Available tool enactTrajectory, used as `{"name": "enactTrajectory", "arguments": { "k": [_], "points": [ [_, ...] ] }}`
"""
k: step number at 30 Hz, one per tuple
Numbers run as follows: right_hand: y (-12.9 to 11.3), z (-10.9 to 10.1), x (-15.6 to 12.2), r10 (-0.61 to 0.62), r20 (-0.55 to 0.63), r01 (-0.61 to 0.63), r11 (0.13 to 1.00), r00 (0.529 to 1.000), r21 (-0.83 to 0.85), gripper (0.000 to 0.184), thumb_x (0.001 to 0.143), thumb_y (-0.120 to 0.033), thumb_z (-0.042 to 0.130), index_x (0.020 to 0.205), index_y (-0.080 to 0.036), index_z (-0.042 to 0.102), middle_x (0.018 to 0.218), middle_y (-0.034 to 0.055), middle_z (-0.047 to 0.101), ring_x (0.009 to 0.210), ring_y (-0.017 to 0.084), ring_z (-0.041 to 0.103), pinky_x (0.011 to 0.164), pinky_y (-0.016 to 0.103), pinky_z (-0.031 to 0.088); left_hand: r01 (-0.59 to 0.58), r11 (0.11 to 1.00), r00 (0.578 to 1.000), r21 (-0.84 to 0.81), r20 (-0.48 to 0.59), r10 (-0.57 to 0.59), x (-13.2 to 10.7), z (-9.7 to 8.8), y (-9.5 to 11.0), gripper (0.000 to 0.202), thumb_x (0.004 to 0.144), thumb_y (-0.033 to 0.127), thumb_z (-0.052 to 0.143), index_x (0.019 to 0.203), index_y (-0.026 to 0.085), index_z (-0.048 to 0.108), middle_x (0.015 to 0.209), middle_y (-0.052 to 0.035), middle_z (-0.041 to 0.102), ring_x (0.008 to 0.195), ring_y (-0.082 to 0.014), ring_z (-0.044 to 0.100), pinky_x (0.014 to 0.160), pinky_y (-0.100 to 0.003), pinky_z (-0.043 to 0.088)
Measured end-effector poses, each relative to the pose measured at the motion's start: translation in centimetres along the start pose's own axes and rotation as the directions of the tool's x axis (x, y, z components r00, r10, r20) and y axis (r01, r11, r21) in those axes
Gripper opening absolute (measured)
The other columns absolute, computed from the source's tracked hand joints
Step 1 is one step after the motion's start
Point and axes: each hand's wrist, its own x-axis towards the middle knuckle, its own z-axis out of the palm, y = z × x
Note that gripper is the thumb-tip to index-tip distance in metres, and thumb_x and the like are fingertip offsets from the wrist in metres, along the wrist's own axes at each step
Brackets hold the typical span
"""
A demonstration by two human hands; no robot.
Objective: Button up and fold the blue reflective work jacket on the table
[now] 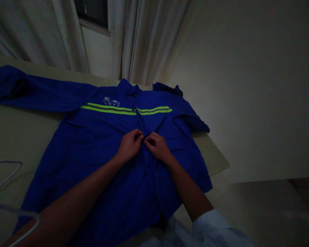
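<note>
You're pinching the front opening of a blue work jacket [74,144], both hands at centre.

Far left, white wire loops [5,175] lie on the pale table [211,151], near the jacket's outspread sleeve. The jacket lies flat and front-up on the table, with lime reflective stripes [108,109] across the chest. Your left hand [130,145] has its fingers curled narrow on the left of the opening; your right hand [157,147] does the same just beside it, fingertips nearly touching. Exact hold is too dark to tell. White shirt cuff [211,228] at lower right; curtains [149,37] above the table.
</note>
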Motion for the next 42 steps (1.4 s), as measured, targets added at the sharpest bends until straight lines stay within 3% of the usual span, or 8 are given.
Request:
{"name": "enactTrajectory", "arguments": {
  "k": [9,18,20,23,27,32,38,42],
  "points": [
    [-0.5,0.0,-0.4,-0.047,-0.11,0.045,0.999,0.993,-0.028,0.008,0.099,-0.019,0.068,0.094,-0.02,0.074,0.092,0.0041,0.067,0.083,0.017,0.063,0.079,0.03,0.049,0.087,0.975,0.993,-0.206,0.096,-0.068,0.8,-0.2,-0.8,0.037,0.08,0.051,0.065,0.091,0.017,0.073,0.086,-0.0052,0.076,0.079,-0.021,0.068,0.072,-0.031,0.05],
    [-0.2,0.6,0.0,-0.001,-0.171,-0.009,0.998,0.985,-0.056,0.013,0.093,-0.024,0.076,0.082,-0.02,0.069,0.084,0.0022,0.064,0.074,0.017,0.06,0.075,0.031,0.05,0.116,0.95,0.99,-0.288,0.116,-0.086,0.6,-0.3,-0.3,0.037,0.079,0.051,0.072,0.093,0.017,0.075,0.084,-0.0047,0.076,0.075,-0.0194,0.066,0.069,-0.03,0.05],
    [-0.4,0.2,-0.1,0.03,-0.223,-0.033,0.999,0.974,-0.01,0.008,0.09,-0.025,0.077,0.093,-0.021,0.071,0.092,0.0033,0.065,0.072,0.016,0.058,0.074,0.031,0.051,0.077,0.972,0.989,-0.221,0.143,-0.046,0.5,-0.4,-0.4,0.035,0.087,0.049,0.065,0.099,0.018,0.075,0.085,-0.005,0.075,0.071,-0.0193,0.065,0.067,-0.031,0.05],
    [-0.4,-0.5,-0.3,0.031,-0.221,-0.015,0.997,0.975,0.074,0.042,0.088,-0.019,0.07,0.129,-0.023,0.066,0.12,0.0075,0.065,0.082,0.018,0.061,0.079,0.033,0.055,-0.163,0.986,0.964,0.019,0.216,0.155,-0.4,-0.6,-0.1,0.029,0.095,0.033,0.054,0.112,0.021,0.075,0.103,-0.0076,0.077,0.087,-0.0233,0.068,0.079,-0.037,0.053],
    [0.2,-0.4,-0.2,-0.028,-0.078,0.037,0.992,0.997,0.118,0.042,0.089,-0.007,0.051,0.12,-0.024,0.073,0.118,0.0067,0.069,0.11,0.021,0.066,0.102,0.038,0.052,-0.429,0.77,0.901,0.471,0.278,0.333,-2.1,-0.3,0.8,0.028,0.098,0.025,0.057,0.122,0.027,0.072,0.123,-0.0074,0.074,0.118,-0.0306,0.061,0.101,-0.049,0.048],
    [0.7,-0.8,0.4,0.106,-0.135,-0.115,0.991,0.985,-0.065,0.012,0.088,-0.018,0.067,0.097,-0.019,0.074,0.098,0.0065,0.071,0.095,0.021,0.068,0.092,0.036,0.054,-0.39,0.66,0.921,0.642,0.258,0.293,-2.7,-0.5,0.4,0.043,0.104,0.038,0.05,0.136,0.012,0.063,0.139,-0.0188,0.066,0.13,-0.0342,0.059,0.113,-0.051,0.045],
    [2.3,-6.4,-0.7,0.216,-0.338,-0.212,0.976,0.916,0.048,0.035,0.087,-0.018,0.065,0.121,-0.02,0.067,0.119,0.0094,0.068,0.102,0.022,0.068,0.091,0.038,0.057,-0.44,0.658,0.897,0.611,0.332,0.291,-2.4,-1.6,-1.2,0.053,0.107,0.04,0.044,0.155,0.018,0.049,0.16,-0.0177,0.051,0.151,-0.0348,0.044,0.126,-0.063,0.023],
    [2.1,-7.4,-2.2,0.206,-0.309,-0.229,0.972,0.929,-0.042,0.032,0.088,-0.021,0.067,0.121,-0.021,0.067,0.124,0.0112,0.065,0.096,0.021,0.067,0.085,0.038,0.058,-0.412,0.689,0.903,0.597,0.371,0.218,-0.8,-2.4,-0.6,0.04,0.098,0.036,0.06,0.135,0.022,0.069,0.147,-0.0159,0.063,0.134,-0.0357,0.059,0.117,-0.054,0.041]
  ]
}}
